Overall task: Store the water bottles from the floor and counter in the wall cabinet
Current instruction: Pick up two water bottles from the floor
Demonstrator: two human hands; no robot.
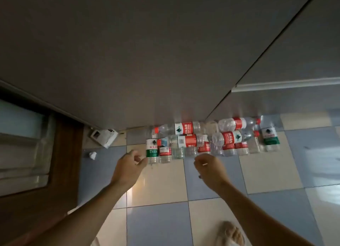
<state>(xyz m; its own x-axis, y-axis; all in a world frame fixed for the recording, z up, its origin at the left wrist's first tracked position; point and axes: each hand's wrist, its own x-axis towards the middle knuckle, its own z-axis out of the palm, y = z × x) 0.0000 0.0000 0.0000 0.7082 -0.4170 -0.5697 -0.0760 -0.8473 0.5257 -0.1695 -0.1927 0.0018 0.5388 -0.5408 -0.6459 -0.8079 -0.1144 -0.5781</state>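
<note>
A cluster of clear plastic water bottles lies on a checkered blue and cream tiled floor, pushed against the base of a grey cabinet. Most carry red labels; a green-labelled bottle is at the left end and another green-labelled one at the right end. Both arms reach down toward them. The left hand has its fingers loosely curled, holding nothing, just beside the left green-labelled bottle. The right hand also hangs with fingers curled, empty, close to the middle bottles. Crumpled paper lies by a brown wooden door on the left.
</note>
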